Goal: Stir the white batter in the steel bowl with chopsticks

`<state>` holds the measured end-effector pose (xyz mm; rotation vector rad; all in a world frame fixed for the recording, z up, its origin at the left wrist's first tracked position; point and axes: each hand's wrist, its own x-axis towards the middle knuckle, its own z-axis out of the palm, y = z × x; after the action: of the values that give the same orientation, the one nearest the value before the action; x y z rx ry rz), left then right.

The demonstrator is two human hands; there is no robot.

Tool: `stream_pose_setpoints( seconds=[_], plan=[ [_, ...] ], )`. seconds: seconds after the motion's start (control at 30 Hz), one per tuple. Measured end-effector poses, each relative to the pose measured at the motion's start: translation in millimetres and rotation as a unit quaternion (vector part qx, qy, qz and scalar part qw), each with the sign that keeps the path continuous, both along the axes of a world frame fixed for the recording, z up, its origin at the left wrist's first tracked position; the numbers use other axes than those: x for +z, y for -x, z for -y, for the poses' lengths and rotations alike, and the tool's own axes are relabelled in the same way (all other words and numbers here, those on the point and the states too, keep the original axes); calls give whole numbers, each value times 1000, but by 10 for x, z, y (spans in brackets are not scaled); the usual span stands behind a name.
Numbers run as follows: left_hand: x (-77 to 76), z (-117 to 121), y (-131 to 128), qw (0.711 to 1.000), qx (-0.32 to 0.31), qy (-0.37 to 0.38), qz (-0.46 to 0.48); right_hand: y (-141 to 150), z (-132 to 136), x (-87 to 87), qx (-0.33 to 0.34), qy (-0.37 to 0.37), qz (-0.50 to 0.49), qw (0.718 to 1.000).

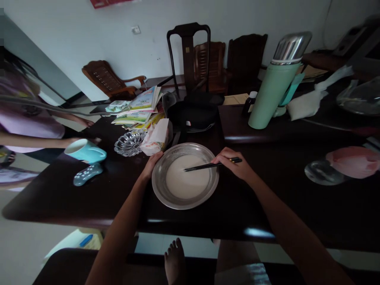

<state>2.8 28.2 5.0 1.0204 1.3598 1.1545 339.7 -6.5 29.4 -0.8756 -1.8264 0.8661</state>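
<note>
The landmark is the metal bowl (156,179), on the table. At its left rim, the left hand (152,165) is partly curled, holding this rim. At its right, the right hand (233,162) is closed around dark chopsticks (202,166), whose tips are in the bowl's white liquid (185,184).

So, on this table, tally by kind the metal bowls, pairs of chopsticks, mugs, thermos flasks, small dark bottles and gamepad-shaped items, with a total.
Metal bowls: 1
Pairs of chopsticks: 1
Mugs: 1
Thermos flasks: 1
Small dark bottles: 1
Gamepad-shaped items: 1
Total: 6
</note>
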Motion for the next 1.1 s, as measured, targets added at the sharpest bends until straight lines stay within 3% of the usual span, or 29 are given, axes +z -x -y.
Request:
stream_pose_setpoints(
  seconds=[0.1, 0.3, 0.5, 0.7, 0.9, 1.1],
  plan=[
    [5, 3, -4, 1000, -5, -5, -5, -43, -14, 12, -41, 10, -26, 999],
    [22, 1, -19, 1000, 7, -8, -17, 12, 15, 0, 18, 7, -5, 1000],
    [16, -10, -19, 1000, 8, -6, -20, -47, -13, 9, -38, 6, -28, 999],
    [15, -2, -16, 1000, 8, -6, -25, 20, 9, -11, 30, -8, 6, 1000],
    [23, -3, -23, 999, 11, -12, -28, -28, -3, 15, -37, 16, -30, 999],
    [8, -16, -12, 1000, 5, -14, -22, 18, 17, -4, 22, 4, 7, 1000]
  ],
)
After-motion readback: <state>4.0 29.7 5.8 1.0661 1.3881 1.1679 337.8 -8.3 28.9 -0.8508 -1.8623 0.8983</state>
